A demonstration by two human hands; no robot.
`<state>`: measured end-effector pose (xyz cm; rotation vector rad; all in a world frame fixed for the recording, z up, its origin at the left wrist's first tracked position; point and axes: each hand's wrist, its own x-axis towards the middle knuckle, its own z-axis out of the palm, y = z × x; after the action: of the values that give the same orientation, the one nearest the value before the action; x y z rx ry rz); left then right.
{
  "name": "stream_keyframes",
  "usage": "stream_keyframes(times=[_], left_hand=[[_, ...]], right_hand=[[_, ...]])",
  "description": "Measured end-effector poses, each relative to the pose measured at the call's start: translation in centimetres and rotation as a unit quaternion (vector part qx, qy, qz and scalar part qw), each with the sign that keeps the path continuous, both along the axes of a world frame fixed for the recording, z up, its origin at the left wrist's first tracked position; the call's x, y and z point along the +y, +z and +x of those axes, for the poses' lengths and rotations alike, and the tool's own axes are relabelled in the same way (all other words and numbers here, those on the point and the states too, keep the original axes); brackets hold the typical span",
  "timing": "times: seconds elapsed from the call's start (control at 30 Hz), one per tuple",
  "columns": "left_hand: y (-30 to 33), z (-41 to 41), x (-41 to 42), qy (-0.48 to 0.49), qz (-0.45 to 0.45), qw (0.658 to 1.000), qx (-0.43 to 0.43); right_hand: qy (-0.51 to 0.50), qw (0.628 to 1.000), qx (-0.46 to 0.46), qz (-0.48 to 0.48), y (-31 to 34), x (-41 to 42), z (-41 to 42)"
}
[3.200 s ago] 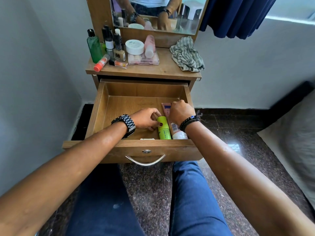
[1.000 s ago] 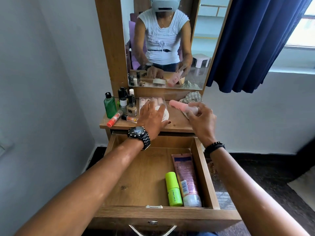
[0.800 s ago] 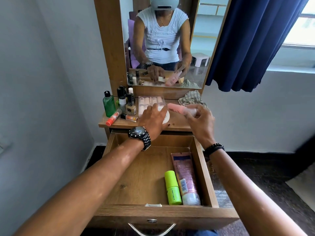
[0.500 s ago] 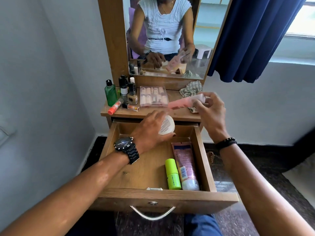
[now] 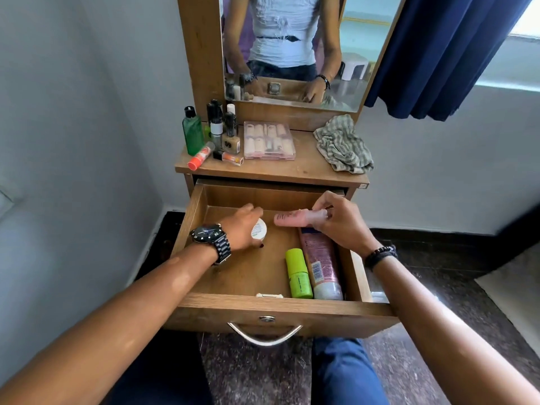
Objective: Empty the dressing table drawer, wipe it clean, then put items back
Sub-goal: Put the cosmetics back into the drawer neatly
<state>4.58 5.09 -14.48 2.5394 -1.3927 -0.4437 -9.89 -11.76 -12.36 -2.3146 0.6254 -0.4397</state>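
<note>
- We are restocking: left hand (image 5: 238, 229) grips white jar (image 5: 259, 229), right hand (image 5: 340, 222) pinches pink bottle (image 5: 293, 218), both inside drawer (image 5: 274, 308).
- Green tube (image 5: 298, 274), pink tube (image 5: 321, 263) returned; bottles (image 5: 216, 133), palette (image 5: 268, 140) wait on surface (image 5: 306, 168).

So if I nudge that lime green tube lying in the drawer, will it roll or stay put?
The lime green tube looks round and lies on its side, so it would probably roll sideways. The pink tube lies right against its right side and should block it that way. Leftward the drawer floor is bare, so it could roll freely there.
</note>
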Motion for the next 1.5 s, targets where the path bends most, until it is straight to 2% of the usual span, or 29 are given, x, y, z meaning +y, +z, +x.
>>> stream_keyframes(times=[0.2, 0.33, 0.5, 0.6, 0.83, 1.0, 1.1, 1.3, 1.5], left_hand=[[-1.3, 0.3, -0.4, 0.006, -0.026, 1.0, -0.011], [-1.7, 0.1, -0.4, 0.002, -0.053, 0.999, -0.013], [-2.1, -0.1, -0.8, -0.014, -0.067, 0.997, -0.026], [-2.0, 0.0, -1.3, -0.023, -0.062, 0.997, -0.033], [-1.8, -0.2, -2.1, -0.014, -0.063, 0.998, -0.017], [-2.0, -0.3, -1.9, -0.014, -0.064, 0.998, -0.025], [-2.0, -0.3, -1.7, -0.02, -0.063, 0.998, -0.021], [-1.7, -1.1, -2.1, -0.04, -0.082, 0.996, 0.008], [-2.0, -1.7, -2.5, -0.031, -0.108, 0.994, -0.012]], right_hand=[[0.038, 0.986, 0.073, -0.147, -0.8, -1.2, 1.5], [0.039, 0.939, 0.151, -0.305, -0.7, -0.9, 1.7], [0.047, 0.897, 0.206, -0.389, -1.2, -0.7, 1.8], [0.037, 0.895, 0.214, -0.389, -1.1, -0.6, 1.9], [0.031, 0.934, 0.18, -0.308, -1.0, -1.5, 1.7], [0.082, 0.919, 0.228, -0.311, -1.4, -1.1, 2.5], [0.072, 0.911, 0.235, -0.332, -1.7, -0.6, 3.3], [0.059, 0.917, 0.232, -0.32, -1.7, -0.3, 3.3], [0.023, 0.938, 0.198, -0.283, -1.3, -0.6, 2.7]])
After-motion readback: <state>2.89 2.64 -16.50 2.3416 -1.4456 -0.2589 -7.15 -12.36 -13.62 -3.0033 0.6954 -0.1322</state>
